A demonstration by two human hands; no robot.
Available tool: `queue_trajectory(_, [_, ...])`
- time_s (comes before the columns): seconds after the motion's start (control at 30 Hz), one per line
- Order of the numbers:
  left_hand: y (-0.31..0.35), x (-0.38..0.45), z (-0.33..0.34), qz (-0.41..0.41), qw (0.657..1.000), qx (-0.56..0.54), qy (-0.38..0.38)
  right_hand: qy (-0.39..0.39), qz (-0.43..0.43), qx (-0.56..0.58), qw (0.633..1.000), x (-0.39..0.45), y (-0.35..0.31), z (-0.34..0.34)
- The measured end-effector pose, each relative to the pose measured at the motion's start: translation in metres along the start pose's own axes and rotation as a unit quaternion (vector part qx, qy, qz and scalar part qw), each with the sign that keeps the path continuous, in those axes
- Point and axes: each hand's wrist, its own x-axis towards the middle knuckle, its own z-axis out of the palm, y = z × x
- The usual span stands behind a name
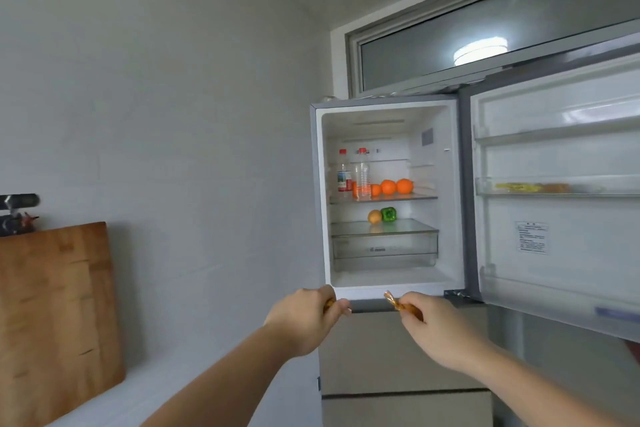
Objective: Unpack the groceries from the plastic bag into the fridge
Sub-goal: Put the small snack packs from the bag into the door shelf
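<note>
The fridge point(388, 198) is seen with its door point(557, 204) swung open to the right. A wrapped sausage point(403, 305) is pinched in the right hand point(440, 329), below the open compartment. The left hand point(304, 319) is closed around another orange-wrapped item point(329, 304). Oranges point(394, 186) and two bottles point(353, 175) are stored on the middle shelf, a green pepper point(388, 214) below.
</note>
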Motion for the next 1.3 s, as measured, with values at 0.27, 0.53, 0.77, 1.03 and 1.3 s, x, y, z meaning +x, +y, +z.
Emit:
queue_trajectory(0.27, [0.019,0.113,0.07,0.115,0.992,0.046,-0.015,0.047,0.057,-0.032,0.997,0.041,0.071,-0.032])
queue_trajectory(0.53, [0.005,0.239,0.127,0.183,0.979,-0.077,-0.037,0.09,0.122,-0.089,0.984,0.112,0.124,-0.038])
queue_trajectory(0.77, [0.025,0.334,0.166,0.248,0.949,-0.186,-0.06,0.151,0.183,-0.076,0.969,0.152,0.166,-0.06])
queue_trajectory(1.03, [0.114,0.405,0.172,0.271,0.91,-0.314,-0.004,0.234,0.217,-0.031,0.947,0.18,0.225,-0.12])
queue_trajectory(1.3, [0.232,0.456,0.152,0.321,0.858,-0.399,0.052,0.282,0.175,-0.027,0.943,0.178,0.278,-0.193])
